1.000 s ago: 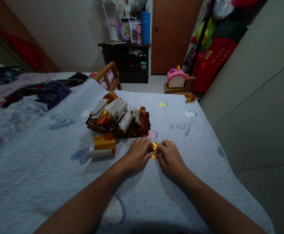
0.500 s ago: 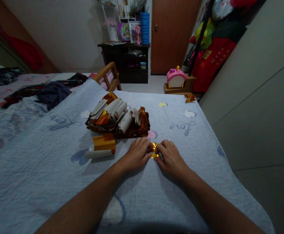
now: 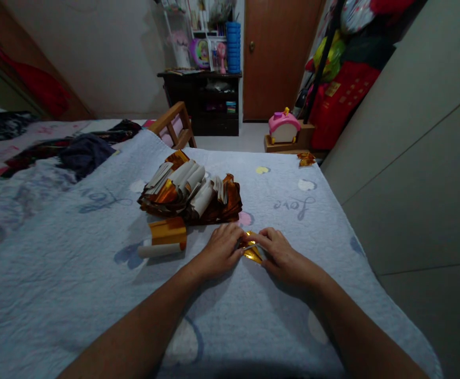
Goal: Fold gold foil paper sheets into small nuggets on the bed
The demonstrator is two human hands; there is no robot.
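Note:
Between my two hands, low over the bedspread (image 3: pixel 222 326), is a small folded piece of gold foil paper (image 3: pixel 252 252). My left hand (image 3: pixel 225 247) pinches its left side, fingers bent over it. From the right, my right hand (image 3: pixel 283 255) grips the paper too, its index finger stretched across the top and the thumb at the near edge. Beyond my left hand lies a heap of gold foil sheets with pale backs (image 3: pixel 192 192), curled and stacked. One separate sheet (image 3: pixel 168 231) rests in front of the heap, its near edge rolled up.
A folded gold foil piece (image 3: pixel 306 159) sits at the far right corner of the bed. Behind the bed are a wooden chair (image 3: pixel 176 126), a dark cabinet (image 3: pixel 200 79) and a pink toy case (image 3: pixel 284 127). A pale wardrobe (image 3: pixel 419 158) borders the right side.
My right hand has shifted slightly right and its index finger now extends over the paper. More of the gold paper shows, in a pointed shape. My left hand stays nearly in place.

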